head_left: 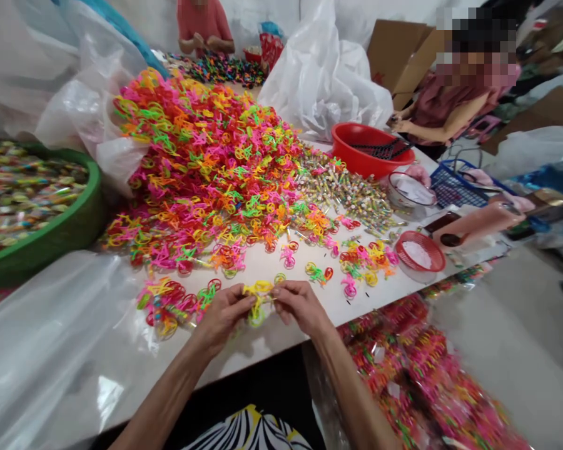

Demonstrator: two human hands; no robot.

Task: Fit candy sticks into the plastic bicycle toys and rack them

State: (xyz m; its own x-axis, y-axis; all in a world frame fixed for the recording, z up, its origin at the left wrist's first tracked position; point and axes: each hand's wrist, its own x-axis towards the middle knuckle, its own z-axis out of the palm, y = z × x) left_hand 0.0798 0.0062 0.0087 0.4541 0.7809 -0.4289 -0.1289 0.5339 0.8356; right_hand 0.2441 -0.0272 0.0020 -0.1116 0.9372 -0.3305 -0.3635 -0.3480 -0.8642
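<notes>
Between my two hands is a small yellow plastic toy (259, 287) with round, wheel-like loops; a yellow-green part hangs just below it. My left hand (228, 312) pinches its left side between thumb and fingers. From the right, the fingertips of my right hand (301, 305) close on its other end. Both hands are just over the table's near edge. Beside my left hand is a small cluster of pink, red, green and yellow toy pieces (176, 300). A large heap of similar bright plastic pieces (206, 162) rises beyond my hands.
A pile of small clear tubes (342, 187) lies right of the heap, near a red basin (370, 150). A small red basket (420, 251) stands by the right edge. A green tub (89, 206) is at left. Two people sit across the table. Filled bags (431, 362) lie below.
</notes>
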